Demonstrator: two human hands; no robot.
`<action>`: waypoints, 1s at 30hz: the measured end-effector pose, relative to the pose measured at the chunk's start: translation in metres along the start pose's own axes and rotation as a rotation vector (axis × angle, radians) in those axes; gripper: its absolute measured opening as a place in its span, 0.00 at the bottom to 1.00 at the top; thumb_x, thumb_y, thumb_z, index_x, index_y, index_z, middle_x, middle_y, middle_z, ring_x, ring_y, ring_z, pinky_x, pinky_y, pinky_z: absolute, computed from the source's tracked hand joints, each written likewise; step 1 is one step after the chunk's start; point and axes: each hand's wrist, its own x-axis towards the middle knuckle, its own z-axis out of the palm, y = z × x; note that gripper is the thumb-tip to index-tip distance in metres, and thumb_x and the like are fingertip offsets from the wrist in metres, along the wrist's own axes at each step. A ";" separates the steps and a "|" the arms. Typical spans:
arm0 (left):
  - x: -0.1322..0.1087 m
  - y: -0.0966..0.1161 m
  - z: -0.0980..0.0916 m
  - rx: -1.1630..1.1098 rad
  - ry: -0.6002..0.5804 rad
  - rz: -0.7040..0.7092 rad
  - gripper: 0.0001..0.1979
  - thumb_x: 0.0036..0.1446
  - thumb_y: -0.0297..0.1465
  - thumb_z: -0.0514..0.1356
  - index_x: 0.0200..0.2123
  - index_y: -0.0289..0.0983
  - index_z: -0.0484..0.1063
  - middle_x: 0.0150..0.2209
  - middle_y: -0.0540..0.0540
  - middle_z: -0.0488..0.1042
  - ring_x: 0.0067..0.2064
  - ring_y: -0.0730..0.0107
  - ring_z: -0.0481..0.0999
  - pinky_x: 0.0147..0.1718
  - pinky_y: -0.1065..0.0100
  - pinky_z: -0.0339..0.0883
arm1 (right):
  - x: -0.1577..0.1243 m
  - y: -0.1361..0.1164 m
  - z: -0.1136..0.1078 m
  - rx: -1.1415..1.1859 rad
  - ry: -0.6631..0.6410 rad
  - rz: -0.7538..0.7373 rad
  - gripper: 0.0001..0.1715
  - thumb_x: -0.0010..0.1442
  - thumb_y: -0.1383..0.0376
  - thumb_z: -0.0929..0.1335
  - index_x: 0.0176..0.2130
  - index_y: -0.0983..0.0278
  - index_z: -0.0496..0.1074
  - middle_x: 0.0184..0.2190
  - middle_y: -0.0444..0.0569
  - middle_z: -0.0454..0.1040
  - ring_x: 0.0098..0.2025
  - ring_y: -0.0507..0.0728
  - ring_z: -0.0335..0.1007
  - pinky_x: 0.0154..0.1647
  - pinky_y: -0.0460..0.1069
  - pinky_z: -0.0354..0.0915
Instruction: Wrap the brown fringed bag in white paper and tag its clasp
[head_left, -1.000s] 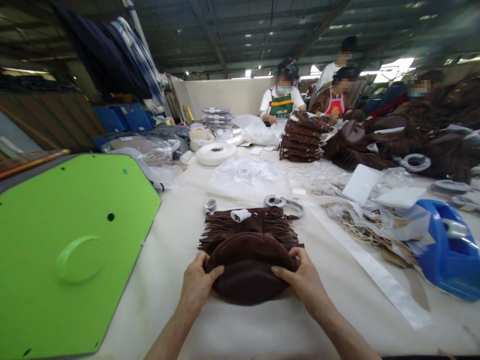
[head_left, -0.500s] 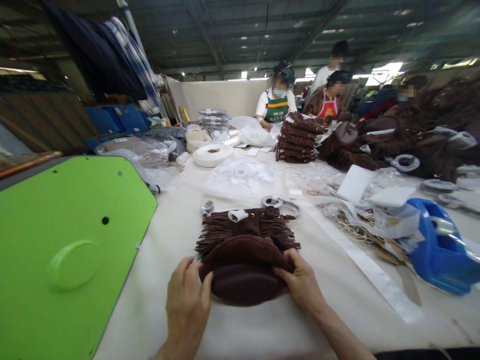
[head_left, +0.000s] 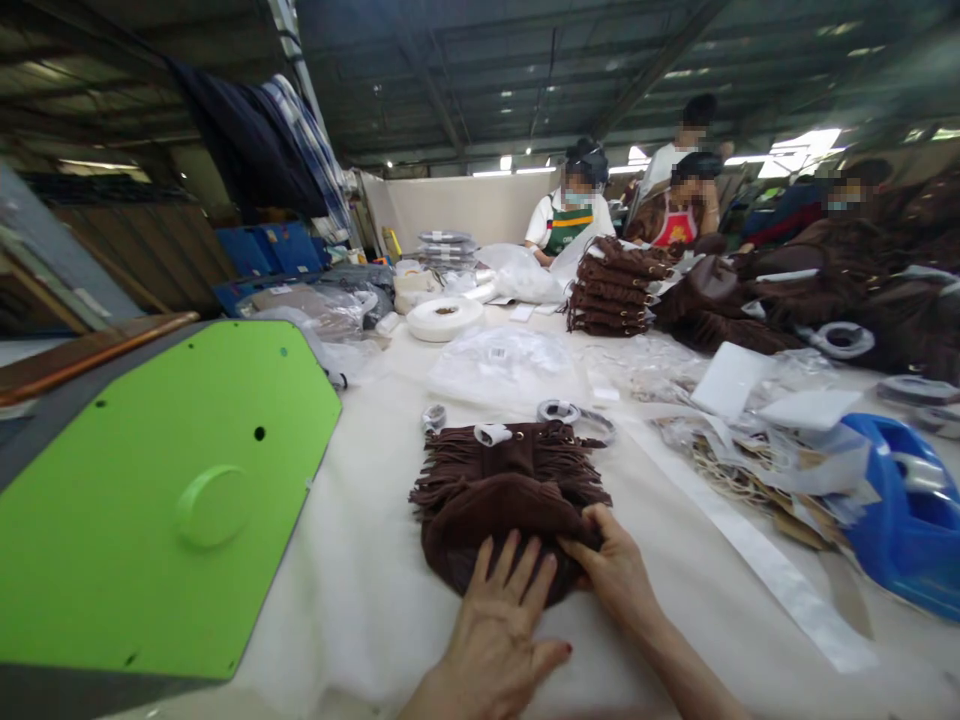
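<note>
A dark brown fringed bag (head_left: pixel 517 500) lies flat in front of me, its rounded bottom nearest to me. My left hand (head_left: pixel 506 620) rests on that rounded bottom with fingers spread, palm down. The edge of the bag at its right side is pinched by my right hand (head_left: pixel 619 565), thumb over the top. A piece of white wrapping (head_left: pixel 492 434) sits at the bag's far edge, beside small metal eyelets. Just beyond the bag lie a wrapped coiled strap (head_left: pixel 559 412) and a smaller wrapped roll (head_left: pixel 433 418).
To the left stands a green panel (head_left: pixel 150 500). At the right are a blue tape dispenser (head_left: pixel 892 530) and heaped papers and cords (head_left: pixel 750 470). Farther back are a white tape roll (head_left: pixel 445 318), clear plastic bags (head_left: pixel 502 365), stacked brown bags (head_left: pixel 611 290) and several co-workers.
My left hand has moved from the bag's left edge onto its rounded bottom and spread flat. My right hand keeps its pinch at the right side. The camera view has turned slightly left.
</note>
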 end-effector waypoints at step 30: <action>-0.008 -0.095 -0.017 -0.945 0.570 -0.747 0.09 0.32 0.37 0.64 0.18 0.38 0.72 0.19 0.52 0.69 0.27 0.66 0.66 0.29 0.68 0.57 | 0.011 -0.003 -0.025 0.274 -0.128 0.119 0.15 0.41 0.61 0.72 0.31 0.66 0.75 0.25 0.45 0.73 0.28 0.54 0.65 0.27 0.46 0.58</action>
